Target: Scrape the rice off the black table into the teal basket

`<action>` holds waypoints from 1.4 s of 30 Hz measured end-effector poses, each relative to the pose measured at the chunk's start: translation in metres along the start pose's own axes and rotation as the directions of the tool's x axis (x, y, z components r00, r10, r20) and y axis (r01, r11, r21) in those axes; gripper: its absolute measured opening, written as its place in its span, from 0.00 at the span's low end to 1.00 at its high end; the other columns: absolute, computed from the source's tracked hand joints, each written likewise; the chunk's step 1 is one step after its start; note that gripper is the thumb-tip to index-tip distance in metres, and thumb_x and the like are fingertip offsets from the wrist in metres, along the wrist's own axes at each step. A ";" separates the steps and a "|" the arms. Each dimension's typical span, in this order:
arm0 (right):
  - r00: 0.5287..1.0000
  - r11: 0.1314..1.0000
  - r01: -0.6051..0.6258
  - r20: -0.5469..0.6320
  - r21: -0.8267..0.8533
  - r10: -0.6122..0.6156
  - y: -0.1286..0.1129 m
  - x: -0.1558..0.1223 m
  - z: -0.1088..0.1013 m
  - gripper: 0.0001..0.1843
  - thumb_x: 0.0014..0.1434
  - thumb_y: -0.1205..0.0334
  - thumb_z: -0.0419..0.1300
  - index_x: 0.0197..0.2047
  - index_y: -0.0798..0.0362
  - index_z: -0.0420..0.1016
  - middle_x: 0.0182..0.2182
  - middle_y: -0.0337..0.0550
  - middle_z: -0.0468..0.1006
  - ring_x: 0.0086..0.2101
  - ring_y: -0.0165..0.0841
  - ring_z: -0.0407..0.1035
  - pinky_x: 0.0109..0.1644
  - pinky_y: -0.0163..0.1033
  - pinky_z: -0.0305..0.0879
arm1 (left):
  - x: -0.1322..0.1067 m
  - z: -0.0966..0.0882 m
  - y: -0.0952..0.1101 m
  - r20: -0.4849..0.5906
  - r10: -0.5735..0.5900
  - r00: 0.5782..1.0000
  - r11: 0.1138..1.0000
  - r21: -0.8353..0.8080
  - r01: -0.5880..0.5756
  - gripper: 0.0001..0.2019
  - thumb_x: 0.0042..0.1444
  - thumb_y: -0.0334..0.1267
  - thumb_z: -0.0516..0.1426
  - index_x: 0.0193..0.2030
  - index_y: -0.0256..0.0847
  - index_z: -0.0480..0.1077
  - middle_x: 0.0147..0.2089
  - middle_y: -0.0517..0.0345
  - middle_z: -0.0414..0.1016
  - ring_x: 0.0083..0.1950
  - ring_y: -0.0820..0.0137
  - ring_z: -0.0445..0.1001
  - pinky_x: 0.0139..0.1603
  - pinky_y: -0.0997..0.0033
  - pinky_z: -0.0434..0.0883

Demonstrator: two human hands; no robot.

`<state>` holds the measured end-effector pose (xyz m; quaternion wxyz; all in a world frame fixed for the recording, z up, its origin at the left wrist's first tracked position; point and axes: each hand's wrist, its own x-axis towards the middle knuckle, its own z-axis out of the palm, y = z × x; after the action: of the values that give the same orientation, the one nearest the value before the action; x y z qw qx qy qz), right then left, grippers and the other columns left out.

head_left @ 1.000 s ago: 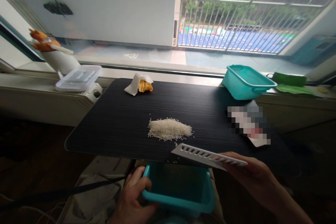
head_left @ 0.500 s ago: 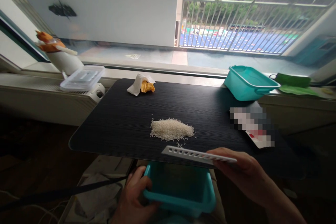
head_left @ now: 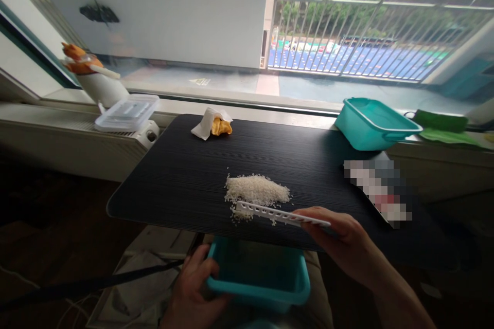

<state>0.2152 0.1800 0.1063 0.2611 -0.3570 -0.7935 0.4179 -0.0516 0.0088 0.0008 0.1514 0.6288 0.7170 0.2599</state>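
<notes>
A heap of white rice [head_left: 257, 189] lies on the black tabletop [head_left: 173, 169], some grains loose along its near side. My right hand [head_left: 335, 226] is closed around one end of a white plastic strip with a row of square holes [head_left: 270, 212]. The strip's far end sits at the near edge of the heap, among loose grains. Below the table's front edge, my left hand [head_left: 198, 282] grips the left rim of a teal plastic basin [head_left: 266, 294]. The basin is held under the edge; its bottom is dark and its contents cannot be made out.
A second teal basin [head_left: 376, 124] stands at the back right, near a blurred flat packet [head_left: 378, 190]. A yellow cloth with white tissue [head_left: 212, 124] lies at the back. Left of the table, a clear plastic lid [head_left: 129, 113] rests on the radiator. Beyond is a window.
My right hand has moved the white strip left and forward to the heap's near edge. Some grains now lie spread nearer the table's front edge. My left hand still holds the basin.
</notes>
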 end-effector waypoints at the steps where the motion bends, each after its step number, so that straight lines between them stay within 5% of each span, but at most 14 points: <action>1: 1.000 1.000 -0.001 -0.006 -0.002 0.001 -0.001 -0.002 -0.001 0.12 0.66 0.64 0.56 0.47 0.49 0.81 0.41 0.42 0.85 0.41 0.36 0.78 0.45 0.35 0.73 | 0.000 0.000 -0.002 0.001 0.005 1.000 1.000 0.004 -0.005 0.07 0.42 0.36 0.65 0.26 0.44 0.70 0.47 0.54 0.77 0.48 0.62 0.78 0.47 0.67 0.74; 7: 0.998 0.998 -0.041 0.055 0.041 0.038 -0.003 -0.012 -0.005 0.13 0.67 0.63 0.56 0.47 0.48 0.81 0.42 0.42 0.85 0.40 0.36 0.78 0.43 0.34 0.73 | 0.004 0.001 0.004 -0.035 -0.019 0.999 0.997 -0.071 0.017 0.07 0.41 0.33 0.63 0.26 0.44 0.69 0.44 0.57 0.74 0.44 0.65 0.76 0.45 0.70 0.72; 11: 0.999 0.998 -0.050 -0.010 0.027 0.051 -0.001 -0.017 -0.006 0.12 0.65 0.61 0.57 0.45 0.49 0.82 0.39 0.42 0.85 0.39 0.37 0.79 0.43 0.35 0.74 | 0.004 0.003 0.010 -0.092 -0.071 0.993 0.992 -0.106 0.061 0.07 0.40 0.33 0.63 0.24 0.43 0.67 0.44 0.57 0.74 0.43 0.65 0.75 0.44 0.71 0.71; 17: 0.989 0.992 -0.081 0.134 0.101 0.067 0.000 -0.022 -0.011 0.12 0.67 0.63 0.56 0.46 0.48 0.81 0.41 0.40 0.84 0.40 0.34 0.78 0.44 0.32 0.72 | 0.002 0.002 0.010 -0.084 -0.104 0.991 0.984 -0.156 0.090 0.08 0.40 0.32 0.62 0.23 0.43 0.65 0.42 0.59 0.74 0.40 0.67 0.74 0.40 0.74 0.70; 22: 0.995 0.994 -0.072 0.072 0.085 0.066 0.001 -0.021 -0.008 0.12 0.67 0.62 0.56 0.47 0.49 0.81 0.42 0.41 0.84 0.41 0.35 0.78 0.45 0.33 0.72 | 0.002 -0.002 0.008 -0.093 -0.098 0.991 0.983 -0.162 0.082 0.06 0.41 0.33 0.61 0.23 0.43 0.66 0.42 0.58 0.75 0.41 0.67 0.74 0.40 0.73 0.70; 27: 0.984 0.991 -0.095 0.162 0.094 0.079 -0.001 -0.021 -0.005 0.12 0.67 0.61 0.56 0.45 0.48 0.81 0.40 0.41 0.85 0.39 0.36 0.78 0.42 0.33 0.73 | 0.000 -0.005 0.006 -0.091 -0.121 0.988 0.979 -0.173 0.104 0.07 0.40 0.32 0.62 0.23 0.43 0.65 0.44 0.58 0.74 0.42 0.66 0.74 0.41 0.72 0.71; 33: 0.997 0.997 -0.071 0.015 0.044 0.070 0.001 -0.010 0.003 0.12 0.66 0.61 0.57 0.46 0.50 0.82 0.41 0.42 0.85 0.40 0.37 0.78 0.44 0.34 0.73 | -0.002 -0.012 -0.005 -0.078 -0.073 0.994 0.993 -0.103 0.065 0.08 0.41 0.32 0.63 0.24 0.43 0.67 0.45 0.56 0.75 0.44 0.63 0.76 0.42 0.71 0.73; 39: 0.992 0.997 -0.043 0.120 0.068 0.035 -0.002 -0.006 0.006 0.12 0.66 0.63 0.56 0.46 0.50 0.81 0.40 0.41 0.85 0.38 0.34 0.78 0.42 0.32 0.73 | -0.004 -0.017 -0.015 -0.046 -0.018 0.999 0.999 -0.042 0.016 0.08 0.43 0.34 0.65 0.25 0.42 0.68 0.47 0.54 0.75 0.45 0.63 0.78 0.43 0.70 0.75; 42: 0.998 0.998 -0.038 0.059 0.043 0.035 -0.003 -0.003 0.009 0.12 0.66 0.63 0.57 0.46 0.50 0.81 0.39 0.41 0.85 0.38 0.35 0.78 0.42 0.33 0.72 | -0.005 -0.015 -0.016 -0.091 -0.008 0.996 1.000 -0.028 0.006 0.08 0.42 0.34 0.65 0.26 0.42 0.69 0.47 0.53 0.75 0.45 0.62 0.78 0.42 0.71 0.75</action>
<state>0.2099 0.1726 0.1037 0.2381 -0.3531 -0.7847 0.4503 -0.0727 0.0001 0.0035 0.1279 0.6116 0.7218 0.2976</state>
